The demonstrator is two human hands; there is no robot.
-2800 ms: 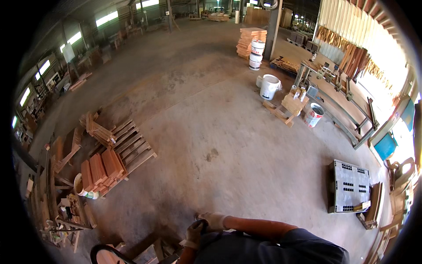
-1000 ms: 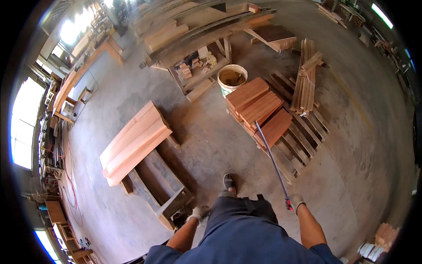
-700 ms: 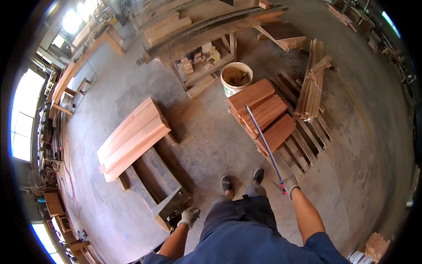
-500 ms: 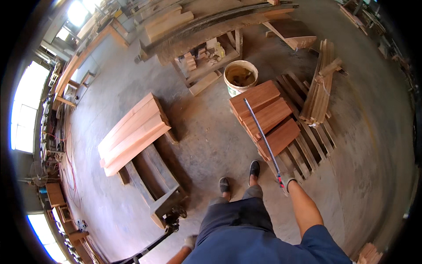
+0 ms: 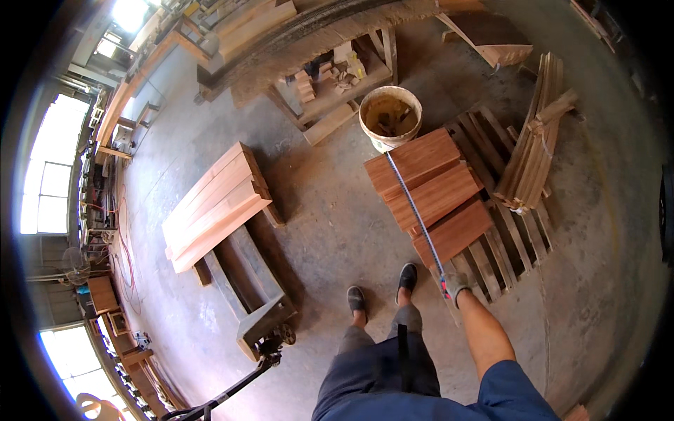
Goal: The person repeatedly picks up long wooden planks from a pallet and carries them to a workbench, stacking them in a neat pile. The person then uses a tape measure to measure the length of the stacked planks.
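My right hand (image 5: 458,285), in a greyish glove, is closed on a tape measure with a small red case (image 5: 444,285). Its pale extended blade (image 5: 413,208) runs away from me over several reddish-brown boards (image 5: 432,188). The blade's far end is at the far edge of the boards, near the bucket. These boards lie side by side, partly overlapping, on a slatted wooden pallet (image 5: 503,242). My left hand is out of the picture.
A white bucket (image 5: 390,118) stands behind the boards. Tied wood strips (image 5: 535,140) lie on the pallet's right. At left, lighter boards (image 5: 214,207) rest over a pallet jack (image 5: 263,319). A long workbench (image 5: 302,63) crosses the back.
My left hand, at the lower edge before, has left the picture. My right hand still grips the tape measure, with the blade across the boards; the whole view has shifted slightly.
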